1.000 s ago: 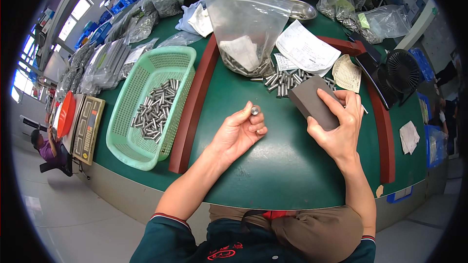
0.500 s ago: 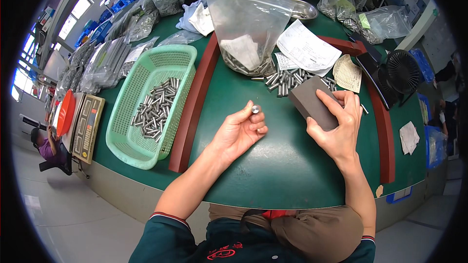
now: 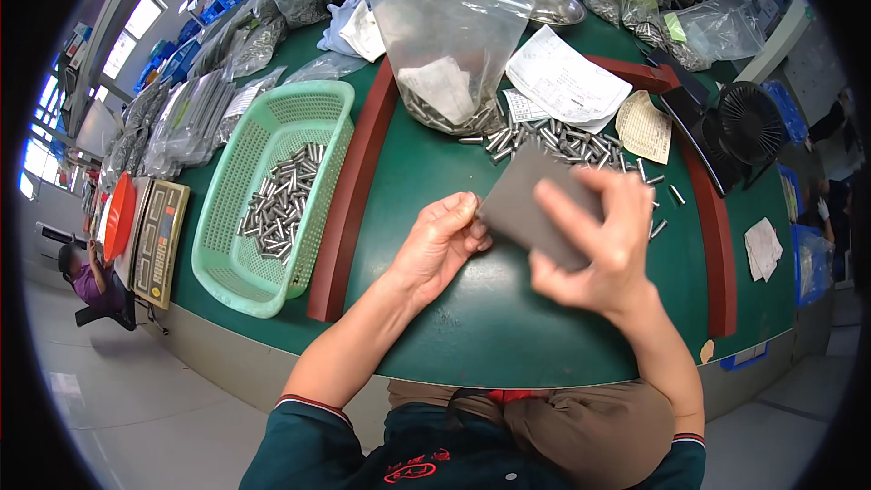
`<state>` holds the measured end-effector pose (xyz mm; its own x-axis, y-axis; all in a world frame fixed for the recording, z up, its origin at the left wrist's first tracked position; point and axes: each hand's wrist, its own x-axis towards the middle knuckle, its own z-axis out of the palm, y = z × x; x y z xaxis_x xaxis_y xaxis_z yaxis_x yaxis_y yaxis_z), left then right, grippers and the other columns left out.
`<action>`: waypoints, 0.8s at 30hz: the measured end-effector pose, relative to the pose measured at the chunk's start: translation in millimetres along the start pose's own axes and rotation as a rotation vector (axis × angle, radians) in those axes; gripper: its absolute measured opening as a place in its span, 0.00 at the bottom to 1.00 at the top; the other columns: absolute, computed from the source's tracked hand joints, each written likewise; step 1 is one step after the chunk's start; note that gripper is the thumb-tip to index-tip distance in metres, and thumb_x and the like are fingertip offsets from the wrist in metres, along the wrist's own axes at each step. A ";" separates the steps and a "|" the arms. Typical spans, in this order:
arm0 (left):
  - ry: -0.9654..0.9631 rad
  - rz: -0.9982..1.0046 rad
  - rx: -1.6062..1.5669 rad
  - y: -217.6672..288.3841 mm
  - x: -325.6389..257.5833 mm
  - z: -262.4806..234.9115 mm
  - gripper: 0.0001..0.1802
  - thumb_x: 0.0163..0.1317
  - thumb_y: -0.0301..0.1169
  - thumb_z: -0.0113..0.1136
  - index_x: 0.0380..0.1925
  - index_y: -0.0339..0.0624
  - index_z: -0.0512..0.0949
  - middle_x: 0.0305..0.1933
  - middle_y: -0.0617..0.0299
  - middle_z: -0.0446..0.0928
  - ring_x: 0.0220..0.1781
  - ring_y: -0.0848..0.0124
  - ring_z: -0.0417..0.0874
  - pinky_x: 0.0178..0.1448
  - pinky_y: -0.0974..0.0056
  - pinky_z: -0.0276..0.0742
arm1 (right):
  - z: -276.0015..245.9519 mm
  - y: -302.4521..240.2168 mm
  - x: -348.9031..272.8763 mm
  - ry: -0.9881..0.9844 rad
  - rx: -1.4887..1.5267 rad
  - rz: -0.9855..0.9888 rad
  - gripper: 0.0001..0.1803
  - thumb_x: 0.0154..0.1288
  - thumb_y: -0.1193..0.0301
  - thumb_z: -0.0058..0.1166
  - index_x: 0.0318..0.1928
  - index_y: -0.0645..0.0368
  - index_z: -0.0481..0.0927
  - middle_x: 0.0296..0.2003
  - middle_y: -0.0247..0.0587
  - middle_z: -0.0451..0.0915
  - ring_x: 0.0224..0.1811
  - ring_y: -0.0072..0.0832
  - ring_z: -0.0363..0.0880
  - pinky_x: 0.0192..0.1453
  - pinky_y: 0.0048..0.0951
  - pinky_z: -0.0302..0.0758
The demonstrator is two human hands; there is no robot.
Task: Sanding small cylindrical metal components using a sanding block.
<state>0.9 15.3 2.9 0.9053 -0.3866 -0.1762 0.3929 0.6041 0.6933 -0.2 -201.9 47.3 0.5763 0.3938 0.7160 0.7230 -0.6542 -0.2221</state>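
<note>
My left hand (image 3: 442, 243) rests palm-up on the green table (image 3: 472, 318), fingers curled around a small metal pin that the grey pad now hides at the fingertips. My right hand (image 3: 606, 245) holds a flat dark grey abrasive pad (image 3: 535, 209) and presses its left edge against my left fingertips. A loose pile of short metal pins (image 3: 567, 143) lies just beyond the pad. Behind it stands an open clear plastic bag (image 3: 451, 45) with more pins at its bottom.
A green plastic basket (image 3: 238, 263) with several pins sits left, beyond a red-brown wooden rail (image 3: 349, 209). Papers (image 3: 564, 82), a black fan (image 3: 748, 122), bagged parts and a metal bowl (image 3: 555, 7) lie at the back. A counting scale (image 3: 159, 240) stands far left; a seated person (image 3: 86, 277) is beyond it.
My right hand has swung the grey pad leftward from over the pin pile to meet my left fingertips. My left hand has stayed where it was.
</note>
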 end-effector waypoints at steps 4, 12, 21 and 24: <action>0.104 -0.016 0.106 1.3 -2.0 4.8 0.18 0.72 0.42 0.53 0.27 0.43 0.71 0.24 0.67 0.65 0.25 0.77 0.60 0.37 0.69 0.63 | -5.3 31.3 -8.0 0.099 -0.244 0.288 0.30 0.34 0.66 0.66 0.47 0.53 0.85 0.42 0.46 0.73 0.44 0.39 0.70 0.47 0.40 0.63; -0.009 -0.032 0.120 4.0 -3.1 1.5 0.11 0.73 0.39 0.53 0.40 0.43 0.73 0.43 0.50 0.82 0.42 0.66 0.86 0.48 0.63 0.82 | -8.4 27.7 -8.6 0.116 -0.152 0.331 0.31 0.34 0.66 0.68 0.48 0.53 0.85 0.41 0.43 0.73 0.44 0.37 0.70 0.48 0.37 0.64; 0.121 -0.076 0.165 4.0 -3.8 4.6 0.14 0.68 0.30 0.60 0.50 0.38 0.73 0.45 0.49 0.82 0.42 0.67 0.86 0.48 0.66 0.82 | -9.2 30.2 -9.2 0.104 -0.145 0.354 0.31 0.34 0.66 0.68 0.48 0.54 0.85 0.42 0.43 0.73 0.45 0.36 0.70 0.49 0.38 0.64; 0.125 -0.037 0.268 4.3 -4.0 5.0 0.20 0.65 0.24 0.62 0.56 0.36 0.72 0.44 0.50 0.82 0.41 0.69 0.85 0.50 0.66 0.82 | -9.6 31.4 -9.4 0.103 -0.143 0.359 0.31 0.35 0.66 0.68 0.48 0.54 0.85 0.42 0.43 0.73 0.45 0.36 0.70 0.49 0.37 0.64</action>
<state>-1.8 16.0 10.1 0.9105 -0.3064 -0.2778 0.3845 0.3795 0.8415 13.5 -232.3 40.0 0.7363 0.0621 0.6738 0.4184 -0.8244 -0.3811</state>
